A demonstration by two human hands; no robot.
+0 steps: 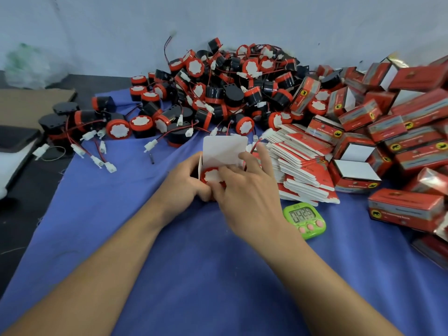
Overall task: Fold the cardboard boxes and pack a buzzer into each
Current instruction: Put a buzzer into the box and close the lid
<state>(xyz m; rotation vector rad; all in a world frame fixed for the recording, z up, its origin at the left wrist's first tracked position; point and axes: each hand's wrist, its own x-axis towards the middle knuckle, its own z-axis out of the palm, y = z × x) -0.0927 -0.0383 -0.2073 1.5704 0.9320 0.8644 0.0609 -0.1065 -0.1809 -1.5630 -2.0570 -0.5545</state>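
A red-rimmed buzzer (210,175) with a white face sits in the mouth of a small cardboard box (224,149) whose white flap stands open above it. My left hand (188,185) grips the box from the left side. My right hand (244,187) lies over the box from the right, its fingers pressing on the buzzer and its thumb raised near the flap. The box body is mostly hidden by both hands. A big heap of loose buzzers (218,93) with red-black wires lies behind. Flat unfolded boxes (300,161) are stacked at the right.
Folded red boxes (400,132) pile up along the right side. A green timer (305,219) lies on the blue cloth (169,275) just right of my right wrist. Brown cardboard (31,103) and a dark tray (17,141) lie at the left edge.
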